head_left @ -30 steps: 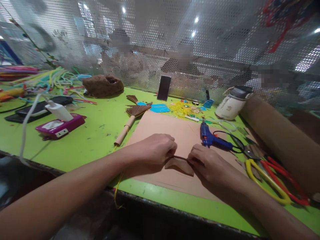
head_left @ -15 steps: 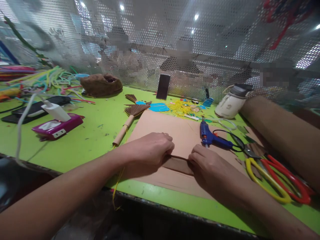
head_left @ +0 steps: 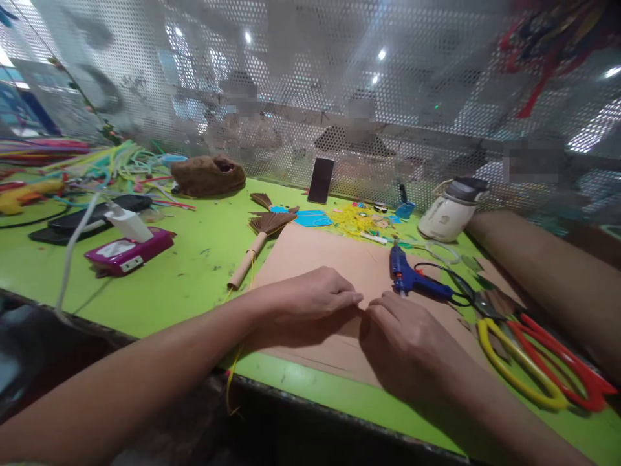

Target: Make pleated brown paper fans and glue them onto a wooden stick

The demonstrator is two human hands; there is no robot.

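Note:
My left hand (head_left: 320, 298) lies low over a tan paper sheet (head_left: 315, 249), its fingers closed and pressed together. Close by on the right, my right hand (head_left: 407, 327) is also closed, fingertips pinched down. A folded brown paper strip runs between them; the hands now cover nearly all of it. Just beyond my right hand, a blue glue gun (head_left: 412, 275) rests on the sheet. To the left lies a rolled paper tube with a fanned brown paper end (head_left: 272, 223) and yellow string.
Scissors (head_left: 524, 362) with yellow and red handles lie at right, near another person's forearm (head_left: 538, 278). Behind are yellow shreds (head_left: 356, 220), a phone (head_left: 321, 180) and a white bottle (head_left: 446, 210). A purple power strip (head_left: 130, 252) and brown pouch (head_left: 208, 176) sit left.
My left hand has slid right along the brown strip, closer to my right hand, covering the part that showed between them. The view has shifted slightly.

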